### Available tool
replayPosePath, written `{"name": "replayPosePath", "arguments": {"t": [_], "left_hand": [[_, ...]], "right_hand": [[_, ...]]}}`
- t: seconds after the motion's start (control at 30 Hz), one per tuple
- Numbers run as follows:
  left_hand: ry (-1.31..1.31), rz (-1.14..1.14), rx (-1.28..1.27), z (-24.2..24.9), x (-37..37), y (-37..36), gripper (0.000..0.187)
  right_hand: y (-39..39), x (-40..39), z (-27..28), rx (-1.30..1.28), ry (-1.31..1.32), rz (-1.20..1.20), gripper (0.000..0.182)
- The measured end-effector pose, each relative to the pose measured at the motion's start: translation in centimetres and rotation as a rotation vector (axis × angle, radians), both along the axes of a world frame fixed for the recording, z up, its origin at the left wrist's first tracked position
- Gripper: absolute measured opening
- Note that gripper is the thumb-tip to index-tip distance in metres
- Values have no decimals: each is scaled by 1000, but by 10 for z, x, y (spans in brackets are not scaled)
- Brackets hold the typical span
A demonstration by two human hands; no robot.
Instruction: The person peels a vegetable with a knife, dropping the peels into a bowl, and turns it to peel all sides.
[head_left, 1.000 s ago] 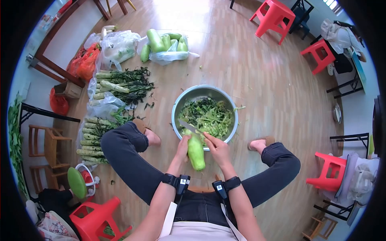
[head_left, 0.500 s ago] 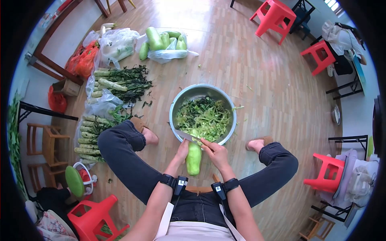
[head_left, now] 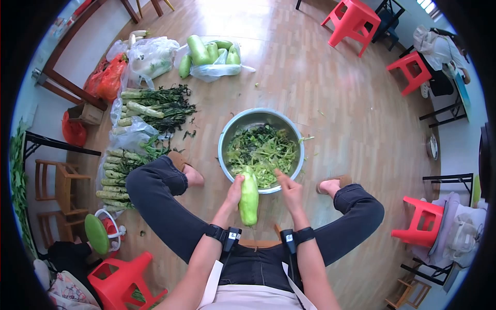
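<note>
My left hand (head_left: 234, 190) is closed around the side of a long pale green gourd (head_left: 249, 199), tilted with its upper end over the basin's near rim. To the right of the gourd, my right hand (head_left: 292, 195) is closed on the knife's brown handle (head_left: 279, 172); the blade is smeared and hard to make out against the basin. The wide steel basin (head_left: 222, 155) stands on the floor between my feet. Inside it lie green peelings and leafy scraps (head_left: 263, 150), darker at the far side.
Leafy celtuce stalks (head_left: 147, 106) lie in piles on plastic at the left. Further back is a bag of gourds (head_left: 212, 54), beside a red bag (head_left: 106, 77). Red stools (head_left: 354, 23) stand around the room. A person (head_left: 444, 54) sits at the far right.
My right hand has moved right, away from the gourd, taking the knife off its upper end. The left hand and gourd have barely moved.
</note>
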State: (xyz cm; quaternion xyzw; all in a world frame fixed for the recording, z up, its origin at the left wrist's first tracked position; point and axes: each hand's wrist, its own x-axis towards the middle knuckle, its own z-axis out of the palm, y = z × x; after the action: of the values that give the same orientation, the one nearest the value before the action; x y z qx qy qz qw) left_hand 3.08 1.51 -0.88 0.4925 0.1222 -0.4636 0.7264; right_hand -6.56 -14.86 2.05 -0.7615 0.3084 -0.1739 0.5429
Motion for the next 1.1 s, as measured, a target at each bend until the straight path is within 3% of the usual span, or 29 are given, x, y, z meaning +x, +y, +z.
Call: {"name": "replayPosePath", "arguments": {"t": [0.03,0.13,0.23,0.53,1.1], "left_hand": [[-51,-1,43,-2,1,1,47],[-11,-15,40,5,-2,-1,45],[1,9,52,8,-4,1,44],[-72,-114,94,14,-5,1,47],[163,15,-14,25,-12,-9,40]], "right_hand": [[11,0,17,-22,124,159,26],[32,3,44,-8,262,334,24],[39,3,28,-91,53,270,25],[33,0,17,-271,60,272,28],[36,5,22,-631,59,193,28]]}}
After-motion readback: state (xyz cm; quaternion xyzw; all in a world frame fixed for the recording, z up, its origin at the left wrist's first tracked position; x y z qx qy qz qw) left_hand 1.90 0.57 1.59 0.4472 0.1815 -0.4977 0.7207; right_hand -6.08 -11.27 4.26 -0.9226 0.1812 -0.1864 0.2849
